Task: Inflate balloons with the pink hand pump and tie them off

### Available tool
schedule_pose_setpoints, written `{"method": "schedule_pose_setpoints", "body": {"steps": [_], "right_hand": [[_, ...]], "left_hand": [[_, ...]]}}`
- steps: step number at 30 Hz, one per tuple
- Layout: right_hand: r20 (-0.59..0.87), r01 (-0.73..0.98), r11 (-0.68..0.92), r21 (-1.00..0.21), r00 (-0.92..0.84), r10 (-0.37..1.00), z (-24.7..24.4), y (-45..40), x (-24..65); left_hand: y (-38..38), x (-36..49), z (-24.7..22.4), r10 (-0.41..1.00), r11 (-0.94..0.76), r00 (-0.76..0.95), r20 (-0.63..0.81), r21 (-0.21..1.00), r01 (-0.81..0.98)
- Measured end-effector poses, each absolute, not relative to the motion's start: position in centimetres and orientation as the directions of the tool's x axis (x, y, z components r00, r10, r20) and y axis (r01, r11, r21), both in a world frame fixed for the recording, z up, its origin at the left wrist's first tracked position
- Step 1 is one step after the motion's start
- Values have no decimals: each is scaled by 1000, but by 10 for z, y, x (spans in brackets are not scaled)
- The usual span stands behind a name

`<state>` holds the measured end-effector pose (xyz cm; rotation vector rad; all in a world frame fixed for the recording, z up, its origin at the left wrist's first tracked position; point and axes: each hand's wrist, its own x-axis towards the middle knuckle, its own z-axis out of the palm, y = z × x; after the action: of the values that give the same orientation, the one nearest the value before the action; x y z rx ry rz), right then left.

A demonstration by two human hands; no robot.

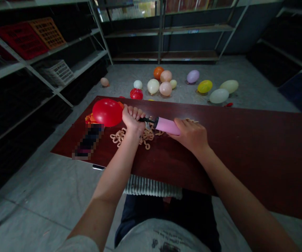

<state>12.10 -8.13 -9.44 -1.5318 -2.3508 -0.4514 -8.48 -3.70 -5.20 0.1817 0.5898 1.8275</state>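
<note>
My left hand point(133, 119) is closed around the black end of a pink balloon pump point(166, 126), above the table. A round, inflated red balloon point(107, 112) sits right beyond that hand; its neck is hidden by the fingers. My right hand point(191, 134) wraps round the pump's pink barrel. Between both hands a black rod point(148, 120) shows. Beneath my left wrist lies a heap of beige, ring-shaped pieces point(119, 136). Behind the red balloon, some orange and yellow pieces point(89, 119) peek out.
The dark red-brown table point(245, 140) stretches to the right. A blurred-out object point(88, 141) lies near its left edge. Several inflated balloons point(166, 89) rest on the grey floor beyond. Metal shelves point(161, 31) stand behind and at both sides, with crates point(22, 40) on the left.
</note>
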Motion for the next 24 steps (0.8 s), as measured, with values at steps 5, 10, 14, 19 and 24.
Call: {"method": "schedule_pose_setpoints", "body": {"steps": [5,10,14,19,24], "right_hand": [[406,915,372,159,-404,820,-91,-77,137],[417,919,346,189,-394,819,-89,-71,158],[392,936,314,160,-352,850,-89,-67,169],[345,940,338,38,-330,879,-93,-69,171],[296,933,359,-27,-336,894,-97,-71,162]], "left_hand": [[-35,-108,-47,903,-276,-394,-173,471,-838],[-35,-125,-41,895,-321,-425,-138,464,-826],[-37,-125,-34,887,-348,-451,-96,503,-791],[-41,-116,-30,894,-386,-448,8,524,-760],[-44,-106,-29,895,-391,-443,58,581,-714]]}}
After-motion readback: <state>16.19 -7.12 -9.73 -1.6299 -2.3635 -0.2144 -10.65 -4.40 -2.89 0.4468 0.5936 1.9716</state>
